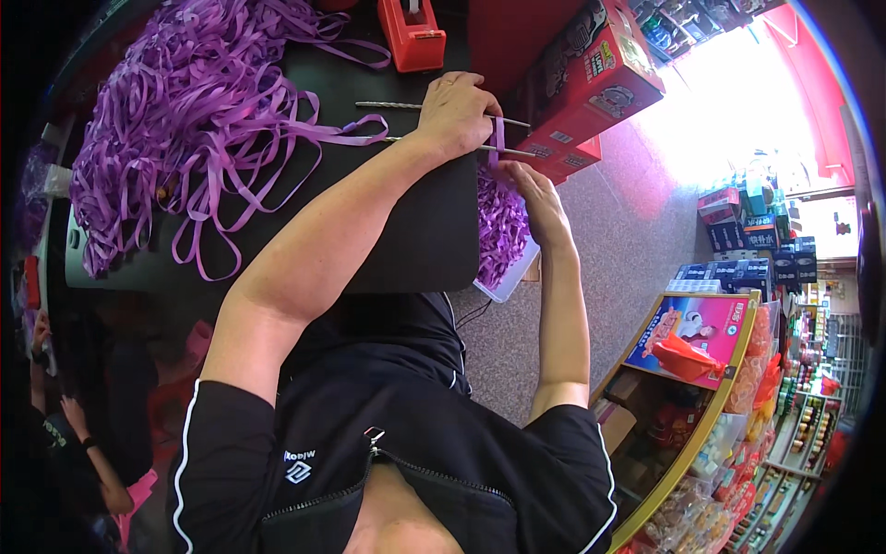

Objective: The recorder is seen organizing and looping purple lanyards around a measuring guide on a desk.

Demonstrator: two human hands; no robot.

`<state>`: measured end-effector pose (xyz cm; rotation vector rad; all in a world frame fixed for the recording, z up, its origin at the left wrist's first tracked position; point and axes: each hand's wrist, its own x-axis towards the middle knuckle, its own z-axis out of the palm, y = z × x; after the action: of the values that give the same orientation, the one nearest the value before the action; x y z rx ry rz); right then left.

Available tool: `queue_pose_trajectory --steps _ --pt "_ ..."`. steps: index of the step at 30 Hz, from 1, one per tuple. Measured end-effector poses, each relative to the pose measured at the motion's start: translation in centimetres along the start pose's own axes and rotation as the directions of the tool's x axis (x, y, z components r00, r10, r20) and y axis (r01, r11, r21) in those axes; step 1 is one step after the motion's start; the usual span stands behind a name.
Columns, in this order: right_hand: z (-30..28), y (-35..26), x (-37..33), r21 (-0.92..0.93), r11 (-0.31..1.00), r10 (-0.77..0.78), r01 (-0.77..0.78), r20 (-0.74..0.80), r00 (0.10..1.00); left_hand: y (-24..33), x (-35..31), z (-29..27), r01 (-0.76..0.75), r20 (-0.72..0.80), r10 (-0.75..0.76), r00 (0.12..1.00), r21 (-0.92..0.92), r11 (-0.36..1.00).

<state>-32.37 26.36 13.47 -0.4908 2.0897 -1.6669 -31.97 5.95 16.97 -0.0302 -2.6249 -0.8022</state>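
Ribbon strip (499, 138): purple, upright across two metal rods just past the table's right edge, between the two hands.
Metal rods (388, 105): thin, roughly side by side, running left to right beneath the left hand, their right ends projecting beyond the table near the red boxes.
Left hand (454, 115): palm down over the rods, fingers bent toward the strip's far end; whether they grip it, I cannot tell.
Right hand (538, 196): held narrow, nearer than the left, fingertips together on the strip's near end.
Ribbon heap (185, 120): a large purple tangle filling the table's left side, loops trailing right toward the rods.
Black table (397, 245): under the heap and left hand.
Tape dispenser (413, 51): red, at the far side.
Red boxes (591, 88): stacked right of the dispenser.
White container (501, 294): below the table's right edge, holding purple ribbon pieces (503, 231).
Display case (688, 406): yellow-edged, near right, with a red bag (688, 355) on top.
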Motion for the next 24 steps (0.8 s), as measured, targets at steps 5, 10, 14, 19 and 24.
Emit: queue_pose_trajectory --steps 5,10,14,19,24 --pt "1.0 -5.1 -1.3 0.096 0.987 0.13 -0.132 0.026 0.991 0.1 0.8 -1.0 0.046 0.041 -0.045 0.998 -0.027 0.999" --pt "-0.3 -6.3 0.3 -0.161 0.953 0.262 -0.258 0.005 0.965 1.9 2.7 -3.2 0.262 0.278 -0.199 0.94 -0.211 0.942" --pt "-0.1 -7.8 0.5 -0.198 0.919 0.351 -0.342 0.009 0.937 4.2 0.6 -5.6 0.059 0.155 -0.006 0.988 -0.337 0.94" --pt "-0.1 -8.7 0.6 -0.136 0.891 0.443 -0.433 0.051 0.895 5.5 -4.0 -5.9 0.549 0.47 -0.297 0.831 -0.611 0.57" --pt "-0.4 -8.7 0.9 -0.001 0.843 0.536 -0.537 0.066 0.842 6.1 -4.8 -4.4 0.682 0.715 -0.18 0.675 -0.698 -0.217"
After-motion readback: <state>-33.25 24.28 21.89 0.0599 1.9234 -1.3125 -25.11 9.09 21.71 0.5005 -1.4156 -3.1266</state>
